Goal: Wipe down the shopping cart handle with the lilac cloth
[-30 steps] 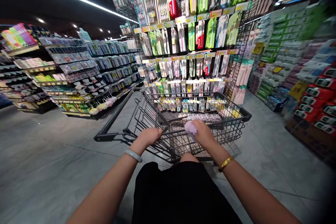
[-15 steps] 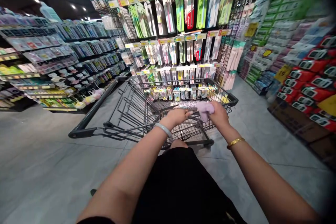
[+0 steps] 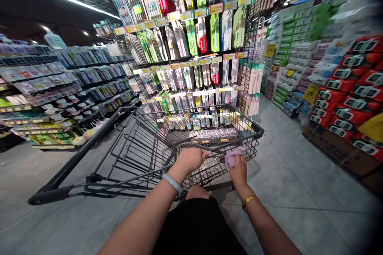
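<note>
A black wire shopping cart stands in front of me, its handle toward the left. My left hand is closed around the cart's near top rim, a pale bangle on its wrist. To the right of it, my right hand holds a bunched light purple cloth against the cart's near side, by the rim. A gold bracelet circles that wrist. The fingertips of my right hand are partly hidden by the cloth.
Behind the cart rises a wire rack of packaged toothbrushes. Long stocked shelves run along the left. Stacked red packs and other packages stand on the right. Grey tiled floor lies between.
My right hand has moved down and closer to me with the purple cloth. The cart and rack appear lower in view, and the cart's handle looks nearer.
</note>
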The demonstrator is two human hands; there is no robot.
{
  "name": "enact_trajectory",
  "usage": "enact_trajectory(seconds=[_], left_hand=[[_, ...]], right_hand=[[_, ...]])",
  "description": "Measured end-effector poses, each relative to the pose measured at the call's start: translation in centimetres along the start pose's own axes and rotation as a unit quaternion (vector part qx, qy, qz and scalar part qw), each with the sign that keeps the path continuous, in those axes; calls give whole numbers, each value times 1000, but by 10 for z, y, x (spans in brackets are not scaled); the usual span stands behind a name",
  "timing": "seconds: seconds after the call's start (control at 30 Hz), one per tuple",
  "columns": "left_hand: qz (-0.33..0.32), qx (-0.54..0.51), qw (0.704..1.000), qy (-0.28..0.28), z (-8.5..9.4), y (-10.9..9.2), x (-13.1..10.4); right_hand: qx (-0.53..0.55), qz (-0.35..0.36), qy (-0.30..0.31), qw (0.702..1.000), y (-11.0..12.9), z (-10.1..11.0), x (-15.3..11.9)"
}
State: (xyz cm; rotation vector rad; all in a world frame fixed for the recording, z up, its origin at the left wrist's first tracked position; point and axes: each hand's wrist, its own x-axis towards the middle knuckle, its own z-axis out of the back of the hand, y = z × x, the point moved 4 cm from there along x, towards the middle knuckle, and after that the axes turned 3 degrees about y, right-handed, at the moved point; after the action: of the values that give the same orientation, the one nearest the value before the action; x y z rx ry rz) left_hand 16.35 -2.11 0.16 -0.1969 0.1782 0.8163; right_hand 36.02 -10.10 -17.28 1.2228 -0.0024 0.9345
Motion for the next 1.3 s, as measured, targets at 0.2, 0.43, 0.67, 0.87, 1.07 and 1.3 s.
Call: enact_trajectory(seconds=[0.2,0.43,0.67,0.87,1.07,1.3], left_hand=[[9,50,998,-27,0,0,-1],[29,78,994,-67,-1,1,-3],[47,92,992,-76,-2,7,-1],[57,100,991,-63,-2,14,-4],[61,53,997,-15,10,0,11],[-11,36,999,-38,12,-66,76]], right_hand=[[116,-79,-7,990,5,-2,7],[92,-10,-29,995,9,-13,4],[123,-91,-31,988,14,-36,-11],[139,-48,-32,989,24,-30,-7],[146,-82,-95,981,30,-1,28],[113,-75,-51,989,0,-21,20]])
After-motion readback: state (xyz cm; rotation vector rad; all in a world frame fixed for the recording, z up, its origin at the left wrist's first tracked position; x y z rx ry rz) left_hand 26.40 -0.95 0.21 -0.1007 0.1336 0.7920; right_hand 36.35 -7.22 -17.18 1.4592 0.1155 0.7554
